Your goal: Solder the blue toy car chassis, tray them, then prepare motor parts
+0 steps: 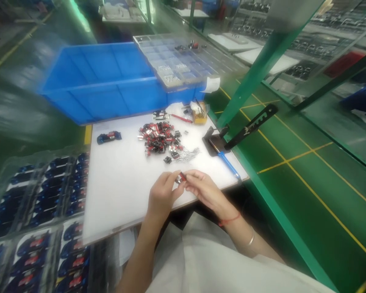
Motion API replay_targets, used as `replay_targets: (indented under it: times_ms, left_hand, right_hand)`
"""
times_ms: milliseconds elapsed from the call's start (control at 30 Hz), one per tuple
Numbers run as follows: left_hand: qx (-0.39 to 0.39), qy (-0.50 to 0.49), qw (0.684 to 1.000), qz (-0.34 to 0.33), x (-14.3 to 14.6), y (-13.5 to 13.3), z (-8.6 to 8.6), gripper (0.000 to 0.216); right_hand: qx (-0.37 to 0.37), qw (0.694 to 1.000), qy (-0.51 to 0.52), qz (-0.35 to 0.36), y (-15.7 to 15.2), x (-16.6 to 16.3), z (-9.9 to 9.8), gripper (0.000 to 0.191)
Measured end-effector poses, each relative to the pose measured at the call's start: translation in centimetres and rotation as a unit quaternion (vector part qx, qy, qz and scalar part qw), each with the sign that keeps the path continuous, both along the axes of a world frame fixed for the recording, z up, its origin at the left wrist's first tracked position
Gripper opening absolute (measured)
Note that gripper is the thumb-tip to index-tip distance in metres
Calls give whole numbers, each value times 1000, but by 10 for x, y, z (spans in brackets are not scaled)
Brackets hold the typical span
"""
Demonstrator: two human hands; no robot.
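Both of my hands meet over the front edge of the white table, around a small red, black and silver part (180, 178). My left hand (164, 192) pinches it from the left between thumb and fingers. From the other side, the fingertips of my right hand (203, 188) are closed on its right end. Just beyond my hands lies a pile of similar small red, black and silver parts (160, 137). Thin silver pins (187, 155) are spread at the pile's near right side. A dark blue toy car body (109, 137) rests at the table's left.
A blue screwdriver-like tool (228, 165) lies by a black stand (215, 142) on the right. Behind the table are a large blue bin (110, 95) and a compartment tray (171, 61). Trays of car bodies (33, 256) stand at lower left; a green post (256, 77) rises at right.
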State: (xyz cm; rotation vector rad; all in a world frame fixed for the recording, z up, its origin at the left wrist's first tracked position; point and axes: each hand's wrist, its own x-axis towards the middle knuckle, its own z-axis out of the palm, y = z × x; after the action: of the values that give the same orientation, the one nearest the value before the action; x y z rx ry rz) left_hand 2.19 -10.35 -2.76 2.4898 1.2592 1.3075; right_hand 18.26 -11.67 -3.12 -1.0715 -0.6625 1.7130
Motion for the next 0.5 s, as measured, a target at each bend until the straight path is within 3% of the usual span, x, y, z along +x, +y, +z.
replay_targets:
  times_ms: [67,167,267,500]
  left_hand:
    - [-6,-7,1000,25,-10,1,-9,14]
    - [-15,-18,998,65,-25,5,-21,13]
    - [-17,-25,996,88,-36,10,-32,12]
    - [-31,-44,994,95,-43,15,-53,12]
  right_hand:
    - [58,992,-112,26,10,-3,-3,36]
    - [154,939,-304,39,38,1,0,32]
    - [182,894,-410,16,81,10,7,22]
    - [220,735,-642,-2,191,8,13,28]
